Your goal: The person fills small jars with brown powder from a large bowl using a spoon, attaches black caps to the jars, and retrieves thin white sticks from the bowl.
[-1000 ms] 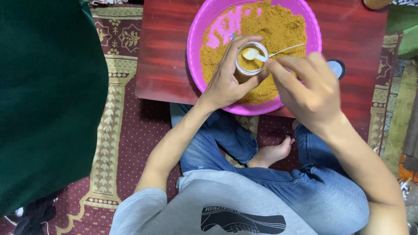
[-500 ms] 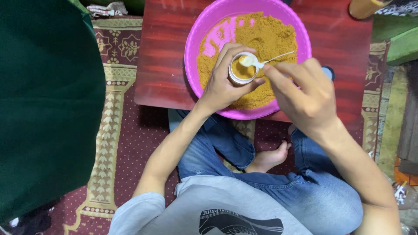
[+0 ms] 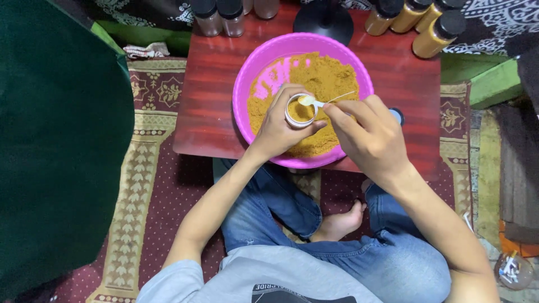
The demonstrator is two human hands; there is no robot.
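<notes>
Head view. A pink bowl on a low red table holds a heap of yellow-brown powder. A small jar, partly filled with the same powder, sits over the bowl's near left part. Empty bottles stand at the far left edge; filled bottles at the far right, beside a black round base. A dark green cloth covers the left. The left hand has fingers curled around the jar, gripping it. The right hand pinches a spoon, its loaded bowl at the jar's mouth.
</notes>
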